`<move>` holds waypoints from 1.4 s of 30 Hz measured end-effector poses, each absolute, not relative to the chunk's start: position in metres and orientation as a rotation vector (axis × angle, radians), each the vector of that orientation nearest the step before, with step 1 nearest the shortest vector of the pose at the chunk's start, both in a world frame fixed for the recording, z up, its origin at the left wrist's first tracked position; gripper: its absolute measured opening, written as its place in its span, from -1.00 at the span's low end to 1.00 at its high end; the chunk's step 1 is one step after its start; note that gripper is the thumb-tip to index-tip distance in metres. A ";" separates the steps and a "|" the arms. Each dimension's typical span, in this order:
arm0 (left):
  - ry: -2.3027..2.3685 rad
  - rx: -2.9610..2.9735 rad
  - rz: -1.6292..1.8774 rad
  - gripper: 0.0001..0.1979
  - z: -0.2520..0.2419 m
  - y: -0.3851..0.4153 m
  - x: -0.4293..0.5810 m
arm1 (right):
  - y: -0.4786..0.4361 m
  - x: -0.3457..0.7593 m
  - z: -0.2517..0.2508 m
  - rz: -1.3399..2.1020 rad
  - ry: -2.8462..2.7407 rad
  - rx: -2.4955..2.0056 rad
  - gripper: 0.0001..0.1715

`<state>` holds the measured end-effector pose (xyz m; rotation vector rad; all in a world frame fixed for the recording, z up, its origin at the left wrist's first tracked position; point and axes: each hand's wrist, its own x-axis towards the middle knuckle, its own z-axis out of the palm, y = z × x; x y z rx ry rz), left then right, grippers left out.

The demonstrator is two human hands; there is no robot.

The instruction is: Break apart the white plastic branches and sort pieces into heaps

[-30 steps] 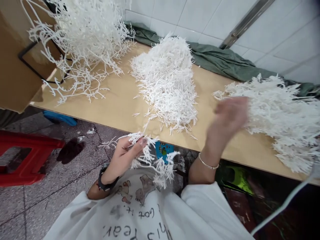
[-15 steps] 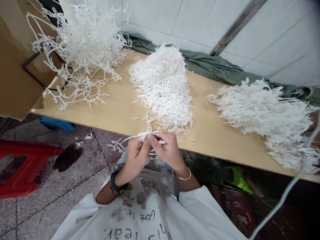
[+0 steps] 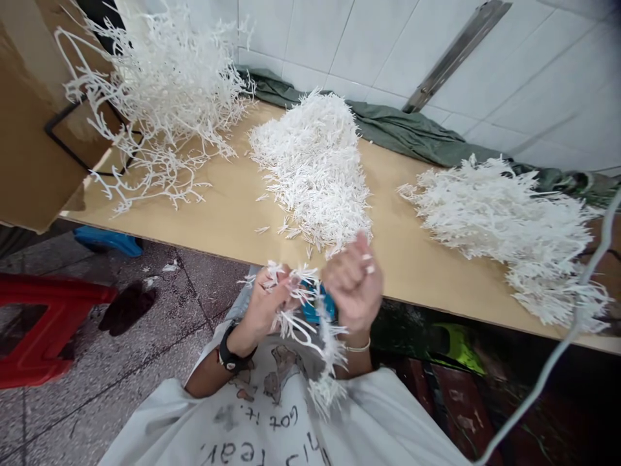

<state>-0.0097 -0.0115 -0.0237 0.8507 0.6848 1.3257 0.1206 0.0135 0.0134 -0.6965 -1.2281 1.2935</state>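
Observation:
My left hand (image 3: 269, 301) is closed, pinching a bunch of white branching plastic sprigs (image 3: 295, 323) over my lap. Forked ends stick out above the fingers, and a long tail of the bunch dangles to the right across my shirt. Just right of it, my right hand (image 3: 354, 281) is curled into a fist, smeared by motion. Small white spots show at its fingers; whether they are sprig bits I cannot tell. Right behind that fist lies a heap of short white plastic pieces (image 3: 315, 175) on the tan tabletop (image 3: 228, 213).
A tangle of long white branches (image 3: 165, 97) stands at the table's left, beside a cardboard box (image 3: 29, 129). Another white pile (image 3: 495, 220) lies right. Green cloth (image 3: 402, 133) runs along the tiled wall. A pale cable (image 3: 557, 362) crosses the right foreground; a red stool (image 3: 43, 323) stands left.
My hands were together at the bunch. The right has come away to the right and closed into a fist; the left keeps the bunch, whose tail now hangs in view.

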 end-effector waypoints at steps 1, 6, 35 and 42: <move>0.678 0.821 1.341 -0.46 -0.025 -0.010 -0.009 | 0.016 0.125 0.018 1.205 -1.169 -0.673 -0.32; 0.656 0.822 1.323 -0.50 -0.026 -0.011 -0.013 | 0.047 0.142 0.026 0.381 -1.194 -0.962 -0.56; 0.939 1.039 1.332 -0.52 -0.015 -0.019 -0.036 | 0.087 0.151 0.022 -0.053 -1.559 -1.448 -0.48; 1.030 0.983 1.357 -0.47 -0.015 -0.015 -0.035 | 0.032 0.112 0.029 0.838 -2.157 -0.849 -0.62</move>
